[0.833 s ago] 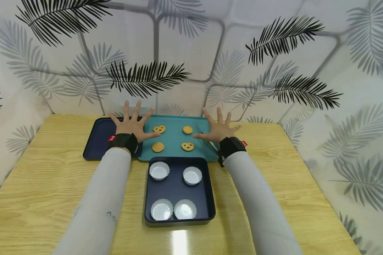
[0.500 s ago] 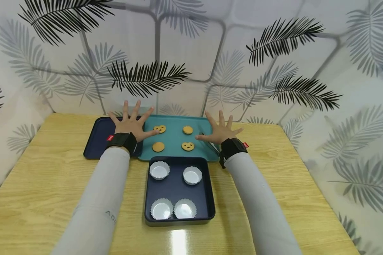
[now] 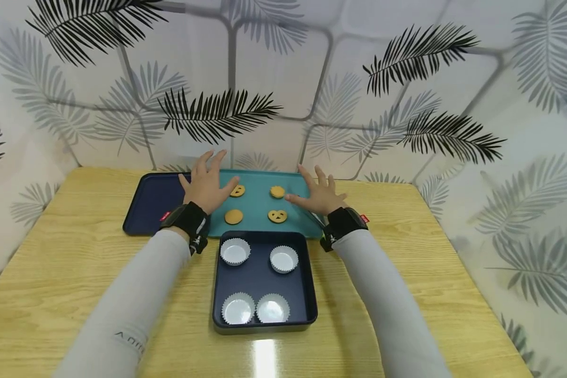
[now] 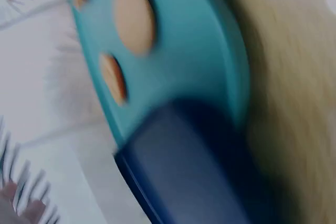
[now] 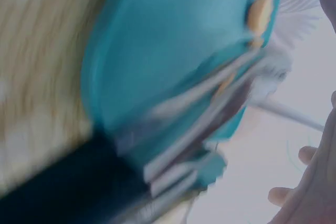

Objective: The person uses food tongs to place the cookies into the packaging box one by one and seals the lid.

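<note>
STEP: likely pre-grasp | Left hand (image 3: 206, 186), right hand (image 3: 322, 197): fingers spread, empty, near tray (image 3: 255, 205), mid-frame | NEXT: probably requires pinching a cookie (image 3: 233, 217)

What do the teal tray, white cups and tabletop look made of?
Teal tray: probably plastic, perhaps coated metal; smooth, even colour, soft sheen. White cups: possibly coated paper; thin pleated walls, shiny insides. Tabletop: wood or wood-look laminate; visible grain, glossy reflection.

Leaf-print wall (image 3: 274, 79) behind wooden table (image 3: 416, 252)
</note>
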`<state>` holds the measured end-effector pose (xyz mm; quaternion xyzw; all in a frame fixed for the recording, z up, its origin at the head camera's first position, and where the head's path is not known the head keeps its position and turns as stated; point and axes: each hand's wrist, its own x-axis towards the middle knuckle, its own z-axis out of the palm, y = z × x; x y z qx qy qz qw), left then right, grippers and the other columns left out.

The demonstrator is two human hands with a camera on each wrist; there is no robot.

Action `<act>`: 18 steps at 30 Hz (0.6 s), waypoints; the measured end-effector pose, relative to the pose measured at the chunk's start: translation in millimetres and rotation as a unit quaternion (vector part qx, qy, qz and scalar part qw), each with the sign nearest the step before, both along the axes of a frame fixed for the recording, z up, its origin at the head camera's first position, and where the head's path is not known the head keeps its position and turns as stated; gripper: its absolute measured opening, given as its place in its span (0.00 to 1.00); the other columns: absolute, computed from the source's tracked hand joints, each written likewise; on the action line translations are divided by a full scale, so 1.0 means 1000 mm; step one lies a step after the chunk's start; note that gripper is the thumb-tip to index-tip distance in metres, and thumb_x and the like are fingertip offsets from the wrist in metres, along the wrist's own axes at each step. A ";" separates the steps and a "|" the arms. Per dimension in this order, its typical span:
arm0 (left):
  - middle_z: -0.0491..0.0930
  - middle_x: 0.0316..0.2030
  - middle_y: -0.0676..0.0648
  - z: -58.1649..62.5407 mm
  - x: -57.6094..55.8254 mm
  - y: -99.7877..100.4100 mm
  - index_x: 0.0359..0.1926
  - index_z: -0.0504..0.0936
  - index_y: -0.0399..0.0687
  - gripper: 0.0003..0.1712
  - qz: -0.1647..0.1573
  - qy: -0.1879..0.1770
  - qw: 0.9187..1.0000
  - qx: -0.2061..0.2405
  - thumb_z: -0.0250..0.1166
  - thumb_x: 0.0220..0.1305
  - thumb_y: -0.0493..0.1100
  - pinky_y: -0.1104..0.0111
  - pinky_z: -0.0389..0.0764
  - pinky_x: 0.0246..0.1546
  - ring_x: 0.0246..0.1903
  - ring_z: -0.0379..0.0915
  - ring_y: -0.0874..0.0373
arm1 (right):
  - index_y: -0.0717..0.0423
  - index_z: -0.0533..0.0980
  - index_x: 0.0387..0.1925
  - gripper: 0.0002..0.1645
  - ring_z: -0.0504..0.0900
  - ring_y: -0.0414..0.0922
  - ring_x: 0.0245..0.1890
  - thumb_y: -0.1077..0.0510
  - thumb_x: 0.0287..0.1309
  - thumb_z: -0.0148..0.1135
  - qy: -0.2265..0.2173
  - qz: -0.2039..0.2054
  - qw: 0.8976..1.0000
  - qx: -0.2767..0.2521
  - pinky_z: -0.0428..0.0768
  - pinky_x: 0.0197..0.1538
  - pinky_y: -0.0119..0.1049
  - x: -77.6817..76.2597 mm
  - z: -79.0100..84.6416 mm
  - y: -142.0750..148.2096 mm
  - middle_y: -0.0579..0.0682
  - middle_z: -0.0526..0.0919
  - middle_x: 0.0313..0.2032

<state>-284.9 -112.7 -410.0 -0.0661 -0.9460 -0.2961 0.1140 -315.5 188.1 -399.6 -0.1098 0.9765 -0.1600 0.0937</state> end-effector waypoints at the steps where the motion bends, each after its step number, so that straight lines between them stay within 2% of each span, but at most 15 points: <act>1: 0.47 0.74 0.40 0.001 0.004 0.002 0.76 0.50 0.61 0.42 0.004 0.007 1.000 0.021 0.53 0.68 0.66 0.31 0.37 0.65 0.72 0.43 0.38 | 0.18 0.32 0.73 0.50 0.28 0.65 0.73 0.21 0.58 0.45 -0.001 0.005 1.000 -0.022 0.42 0.59 0.82 0.003 0.000 0.000 0.51 0.27 0.76; 4: 0.51 0.70 0.35 0.002 0.022 0.003 0.74 0.54 0.51 0.38 -0.011 0.024 0.996 0.089 0.54 0.70 0.59 0.37 0.47 0.68 0.69 0.50 0.37 | 0.23 0.35 0.74 0.43 0.30 0.66 0.73 0.28 0.66 0.41 0.005 0.029 0.996 -0.086 0.47 0.62 0.77 0.016 0.002 -0.002 0.55 0.29 0.76; 7: 0.54 0.67 0.32 0.001 0.048 -0.001 0.72 0.56 0.43 0.35 -0.045 0.016 0.987 0.154 0.54 0.72 0.53 0.44 0.57 0.66 0.67 0.53 0.37 | 0.26 0.38 0.75 0.41 0.34 0.68 0.73 0.32 0.69 0.43 0.013 0.028 0.991 -0.129 0.51 0.61 0.76 0.028 0.002 0.000 0.59 0.31 0.75; 10: 0.57 0.64 0.33 -0.003 0.082 -0.002 0.69 0.58 0.40 0.31 -0.054 -0.025 0.976 0.209 0.55 0.72 0.47 0.48 0.63 0.62 0.63 0.57 0.39 | 0.26 0.36 0.75 0.43 0.39 0.70 0.71 0.30 0.67 0.42 0.011 -0.016 0.990 -0.142 0.52 0.59 0.78 0.039 -0.002 0.009 0.61 0.35 0.74; 13: 0.60 0.61 0.35 -0.009 0.112 0.002 0.65 0.61 0.39 0.26 -0.051 -0.074 0.963 0.253 0.55 0.71 0.43 0.49 0.67 0.60 0.60 0.61 0.40 | 0.31 0.32 0.76 0.48 0.42 0.71 0.70 0.25 0.64 0.38 -0.007 -0.075 0.989 -0.124 0.53 0.58 0.78 0.049 -0.006 0.024 0.64 0.39 0.73; 15: 0.59 0.61 0.35 -0.013 0.127 0.007 0.64 0.60 0.38 0.26 -0.051 -0.112 0.952 0.282 0.55 0.70 0.41 0.50 0.67 0.61 0.61 0.61 0.40 | 0.39 0.30 0.76 0.52 0.42 0.73 0.69 0.22 0.62 0.35 -0.029 -0.101 0.989 -0.105 0.52 0.60 0.76 0.056 -0.009 0.034 0.69 0.40 0.72; 18: 0.54 0.64 0.34 -0.017 0.142 0.014 0.66 0.56 0.37 0.30 -0.048 -0.161 0.934 0.315 0.56 0.68 0.39 0.49 0.65 0.64 0.64 0.57 0.38 | 0.53 0.31 0.76 0.58 0.40 0.76 0.69 0.21 0.61 0.31 -0.066 -0.116 0.988 -0.075 0.52 0.64 0.73 0.066 -0.013 0.044 0.75 0.40 0.71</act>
